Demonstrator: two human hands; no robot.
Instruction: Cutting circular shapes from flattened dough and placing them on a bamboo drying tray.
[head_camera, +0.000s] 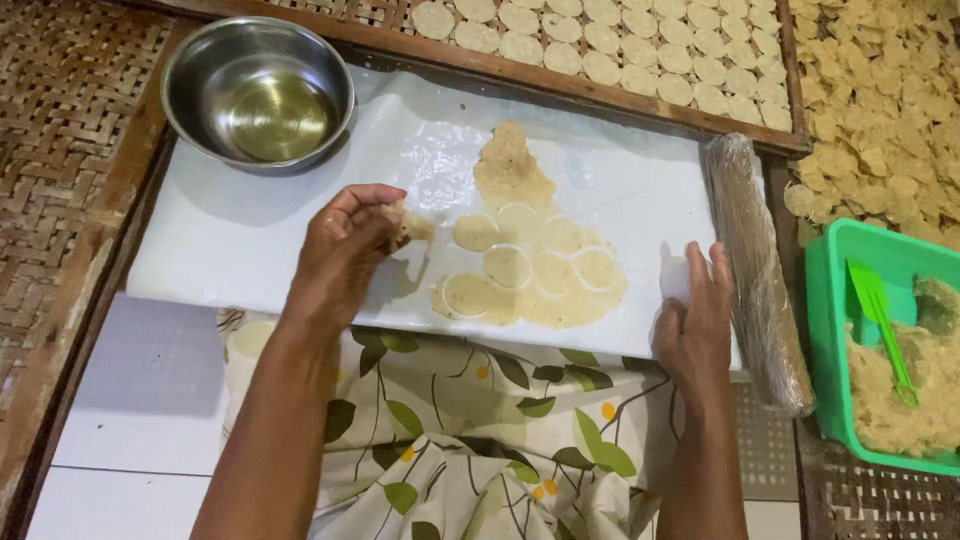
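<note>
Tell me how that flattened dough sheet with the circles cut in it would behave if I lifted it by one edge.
The dough sheet looks thin and soft, so it would probably droop and tear along the cut circles. It appears moist and may cling to the white plastic sheet. The piece in the left hand already looks crumpled, suggesting it is floppy.

A small scrap of pale beige dough (408, 224) is pinched in the fingertips of the left hand (345, 250), raised just above the white plastic sheet (250, 240). To its right, the rolled-out dough sheet (530, 265) lies flat on that plastic, thin and glossy, scored with several round cut-outs (508, 266) set close together; its upper end is rougher and thicker. The right hand (695, 320) rests flat on the plastic's right edge.
</note>
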